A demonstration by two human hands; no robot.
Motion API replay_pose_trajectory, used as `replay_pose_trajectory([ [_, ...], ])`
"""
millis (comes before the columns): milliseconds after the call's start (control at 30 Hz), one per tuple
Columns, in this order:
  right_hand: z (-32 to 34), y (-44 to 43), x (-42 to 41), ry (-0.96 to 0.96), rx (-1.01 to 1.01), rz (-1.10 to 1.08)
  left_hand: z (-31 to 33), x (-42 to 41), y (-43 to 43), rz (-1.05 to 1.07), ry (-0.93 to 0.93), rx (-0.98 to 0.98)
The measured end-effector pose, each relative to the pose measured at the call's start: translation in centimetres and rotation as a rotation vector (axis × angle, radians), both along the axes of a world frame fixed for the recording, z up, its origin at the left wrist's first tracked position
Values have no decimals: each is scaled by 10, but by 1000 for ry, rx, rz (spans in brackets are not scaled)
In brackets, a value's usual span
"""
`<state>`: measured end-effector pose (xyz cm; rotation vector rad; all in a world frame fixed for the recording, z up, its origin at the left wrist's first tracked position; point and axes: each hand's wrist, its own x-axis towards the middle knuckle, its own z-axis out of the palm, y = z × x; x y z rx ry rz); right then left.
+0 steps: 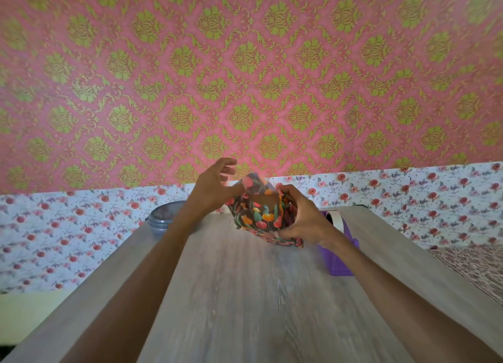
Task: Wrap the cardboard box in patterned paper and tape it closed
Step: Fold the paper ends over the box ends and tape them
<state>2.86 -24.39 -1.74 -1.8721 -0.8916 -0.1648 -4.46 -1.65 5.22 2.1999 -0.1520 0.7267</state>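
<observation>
A cardboard box (265, 199) covered in dark patterned paper (258, 215) with bright fruit prints stands tilted on the far part of the wooden table (245, 294). A patch of bare brown cardboard shows at its upper side, and a paper flap sticks up behind it. My right hand (302, 218) grips the box's right side, thumb at its lower edge. My left hand (215, 188) is at the box's upper left, thumb touching the paper and fingers spread and loosely curled above it.
A purple tape dispenser (340, 253) with a white roll stands just right of the box, behind my right wrist. A grey-blue lidded jar (162, 221) sits at the table's left edge. Floral wallpaper rises behind the table.
</observation>
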Motion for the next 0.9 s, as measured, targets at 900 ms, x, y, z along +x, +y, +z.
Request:
replay_pose_trajectory([
  [900,-44,1,25,30,-29,-50,-21,-31,-39,187,4,528],
])
